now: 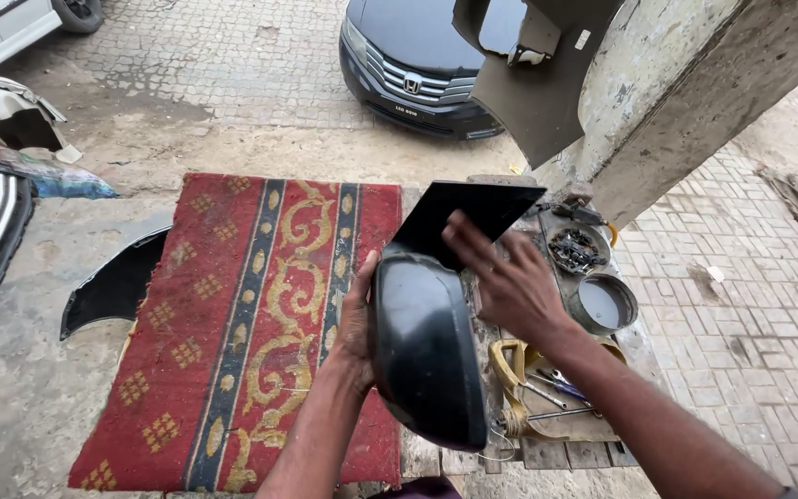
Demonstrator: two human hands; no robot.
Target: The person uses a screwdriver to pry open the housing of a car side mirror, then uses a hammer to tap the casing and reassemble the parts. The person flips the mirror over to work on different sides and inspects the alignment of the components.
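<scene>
Black and glossy, the mirror housing (pixel 427 356) stands upright in front of the person, and the left hand (pixel 357 319) has its fingers curled round the left edge, gripping it. Right hand (pixel 505 277) now: fingers spread flat, open, pressing on the dark glass panel (pixel 468 217) that juts up and tilts from the top of the housing. Both pieces sit over the seam between the rug and the counter.

Left of the hands lies a red patterned rug (pixel 233 333) with a blue-and-gold stripe, and a black body panel (pixel 113 286) pokes out from under its far left side. Right of the hands, a low wooden counter (pixel 565 453) carries a yellow strap (pixel 510 365), a few screwdrivers (pixel 551 388) and two round tins: the farther tin (pixel 576 249) is full of dark screws and bits, the nearer tin (pixel 602 303) shows only a grey bottom.

Farther out, a dark car (pixel 413 69) faces this way on paving, and a primer-grey fender (pixel 533 88) leans against a concrete pillar (pixel 667 102).
</scene>
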